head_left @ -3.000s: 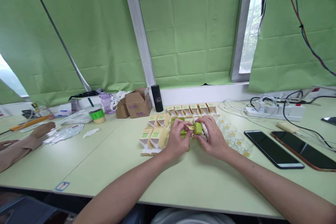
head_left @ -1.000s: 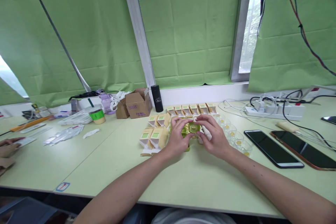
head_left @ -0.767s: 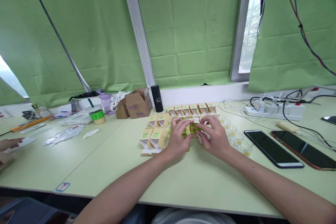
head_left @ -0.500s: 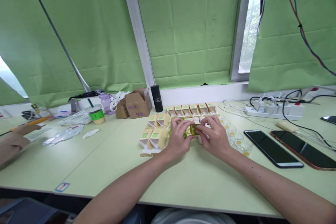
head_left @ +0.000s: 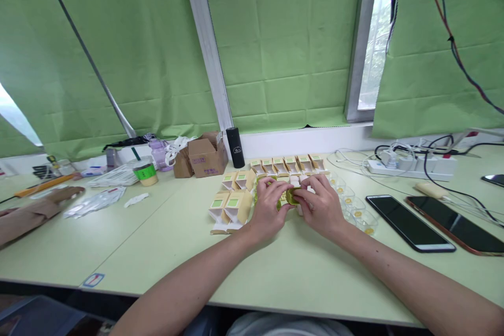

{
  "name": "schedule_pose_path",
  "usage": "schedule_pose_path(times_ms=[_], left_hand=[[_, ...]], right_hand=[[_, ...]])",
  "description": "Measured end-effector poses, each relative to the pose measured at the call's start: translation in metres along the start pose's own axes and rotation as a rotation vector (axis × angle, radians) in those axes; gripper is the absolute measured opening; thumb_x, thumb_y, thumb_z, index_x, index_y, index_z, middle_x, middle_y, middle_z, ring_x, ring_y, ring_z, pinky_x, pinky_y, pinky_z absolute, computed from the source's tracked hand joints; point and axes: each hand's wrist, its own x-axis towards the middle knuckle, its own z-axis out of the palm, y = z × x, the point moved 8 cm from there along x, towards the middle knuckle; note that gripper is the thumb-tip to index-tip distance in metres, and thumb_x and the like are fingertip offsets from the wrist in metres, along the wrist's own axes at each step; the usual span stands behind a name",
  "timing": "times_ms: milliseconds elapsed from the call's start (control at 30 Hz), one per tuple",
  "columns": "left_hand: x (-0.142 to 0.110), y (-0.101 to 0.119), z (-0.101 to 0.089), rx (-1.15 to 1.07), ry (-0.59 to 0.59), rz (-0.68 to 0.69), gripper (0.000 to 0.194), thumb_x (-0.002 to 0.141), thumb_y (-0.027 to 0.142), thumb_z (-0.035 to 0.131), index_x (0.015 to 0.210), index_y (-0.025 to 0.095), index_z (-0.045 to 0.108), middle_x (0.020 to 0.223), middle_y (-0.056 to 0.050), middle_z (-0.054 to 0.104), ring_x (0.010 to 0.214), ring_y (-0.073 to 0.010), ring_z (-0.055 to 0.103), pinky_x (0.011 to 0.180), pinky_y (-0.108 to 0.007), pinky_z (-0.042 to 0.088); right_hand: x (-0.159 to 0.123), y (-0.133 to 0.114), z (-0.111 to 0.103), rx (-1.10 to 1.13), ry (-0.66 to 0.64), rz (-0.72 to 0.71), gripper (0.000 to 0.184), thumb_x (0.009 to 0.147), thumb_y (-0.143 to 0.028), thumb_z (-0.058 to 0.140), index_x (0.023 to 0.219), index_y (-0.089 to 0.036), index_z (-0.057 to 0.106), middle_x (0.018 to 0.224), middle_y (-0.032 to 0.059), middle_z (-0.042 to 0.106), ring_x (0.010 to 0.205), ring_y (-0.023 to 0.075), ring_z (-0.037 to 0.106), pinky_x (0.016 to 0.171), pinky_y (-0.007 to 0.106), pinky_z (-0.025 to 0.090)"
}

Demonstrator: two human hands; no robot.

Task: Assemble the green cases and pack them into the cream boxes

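My left hand (head_left: pixel 266 209) and my right hand (head_left: pixel 322 207) meet over the middle of the pale green table (head_left: pixel 157 241). Together they pinch a small green and yellow packet (head_left: pixel 286 197) between the fingertips, fingers curled round it. Tan little boxes with green labels (head_left: pixel 231 206) stand in a group just left of my left hand. A row of the same boxes (head_left: pixel 287 164) lines up behind my hands. Small clear cups with yellow centres (head_left: pixel 354 210) sit in a line right of my right hand.
Two dark phones (head_left: pixel 409 223) lie at the right. A white power strip with cables (head_left: pixel 413 167) is behind them. A cardboard box (head_left: pixel 207 155), a black cylinder (head_left: pixel 235 148) and a taped cup (head_left: pixel 145 172) stand at the back. Another person's arm (head_left: pixel 27 215) rests at the far left.
My fingers have closed tighter on the green packet, which has turned in my grip and shows less. The other person's hand at the left has reached forward across the table.
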Motion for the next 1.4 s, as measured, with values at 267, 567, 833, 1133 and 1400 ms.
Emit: schedule_pose_path(times_ms=[267, 567, 833, 1133, 1400], left_hand=[[-0.0001, 0.0031, -0.0008, 0.068, -0.006, 0.049, 0.045, 0.088, 0.012, 0.070, 0.130, 0.024, 0.065, 0.124, -0.008, 0.070, 0.122, -0.0295, 0.045, 0.106, -0.052, 0.046], [0.0002, 0.0074, -0.0032, 0.142, 0.006, 0.081, 0.041, 0.089, 0.011, 0.069, 0.129, 0.022, 0.066, 0.123, -0.008, 0.071, 0.120, -0.0308, 0.045, 0.106, -0.051, 0.044], [0.0006, 0.0055, -0.0026, 0.203, -0.013, 0.061, 0.044, 0.089, 0.012, 0.067, 0.132, 0.023, 0.066, 0.125, -0.009, 0.071, 0.120, -0.0318, 0.048, 0.105, -0.054, 0.043], [0.0014, 0.0044, -0.0040, 0.234, -0.004, 0.059, 0.046, 0.088, 0.010, 0.067, 0.132, 0.023, 0.066, 0.125, -0.009, 0.071, 0.118, -0.0315, 0.048, 0.104, -0.053, 0.044], [0.0023, 0.0048, -0.0055, 0.254, 0.004, 0.058, 0.044, 0.086, 0.008, 0.068, 0.129, 0.022, 0.066, 0.125, -0.007, 0.072, 0.118, -0.0304, 0.046, 0.105, -0.051, 0.043]], right_hand=[[0.0001, 0.0011, 0.0030, -0.009, -0.008, 0.012, 0.018, 0.090, -0.005, 0.062, 0.088, -0.020, 0.071, 0.092, 0.0079, 0.063, 0.093, 0.0238, 0.050, 0.070, 0.035, 0.045], [0.0017, 0.0000, 0.0040, -0.018, -0.023, 0.011, 0.018, 0.092, -0.005, 0.060, 0.088, -0.020, 0.068, 0.093, 0.0079, 0.063, 0.093, 0.0238, 0.050, 0.072, 0.035, 0.046], [0.0012, 0.0002, 0.0050, -0.015, -0.044, 0.017, 0.018, 0.093, -0.006, 0.059, 0.089, -0.021, 0.068, 0.095, 0.0082, 0.064, 0.094, 0.0247, 0.052, 0.075, 0.037, 0.047], [0.0002, -0.0003, 0.0062, -0.007, -0.050, 0.019, 0.017, 0.094, -0.008, 0.059, 0.089, -0.022, 0.068, 0.095, 0.0081, 0.063, 0.094, 0.0246, 0.051, 0.075, 0.037, 0.047], [-0.0012, 0.0009, 0.0079, -0.012, -0.052, 0.008, 0.016, 0.095, -0.010, 0.059, 0.089, -0.022, 0.068, 0.095, 0.0081, 0.063, 0.095, 0.0248, 0.052, 0.074, 0.037, 0.045]])
